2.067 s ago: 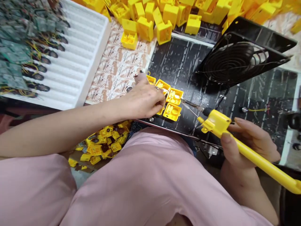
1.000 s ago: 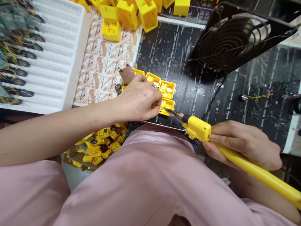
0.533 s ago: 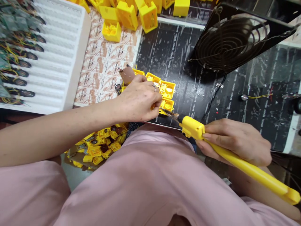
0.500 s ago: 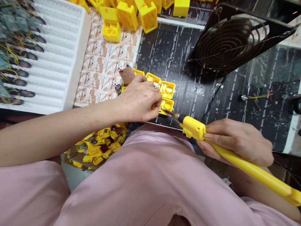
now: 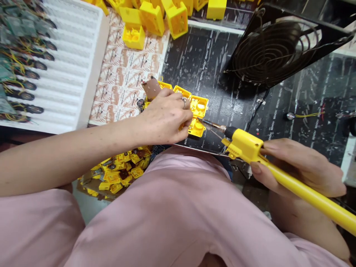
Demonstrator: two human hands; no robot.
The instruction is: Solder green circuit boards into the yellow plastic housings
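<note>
My left hand (image 5: 171,115) is closed over a group of small open yellow plastic cases (image 5: 198,107) at the front edge of the black bench top. Its fingertips are partly hidden, but they grip the cases. A brown circuit board (image 5: 151,88) stands up just behind the hand, with a small dark round part (image 5: 140,103) beside it. My right hand (image 5: 303,167) is wrapped around a yellow soldering iron (image 5: 247,145). The iron's metal tip points left and lies at or just above the right side of the cases; contact cannot be made out.
A black fan (image 5: 267,55) with a wire guard stands at the back right. White foam tray (image 5: 86,44) on the left holds wired boards. Yellow housings (image 5: 151,18) line the back. A box of yellow parts (image 5: 119,170) sits below the bench. A wired round piece (image 5: 290,116) lies right.
My right hand and the soldering iron have moved to the right, and the tip has shifted up and right over the cases. My left hand stays nearly in place.
</note>
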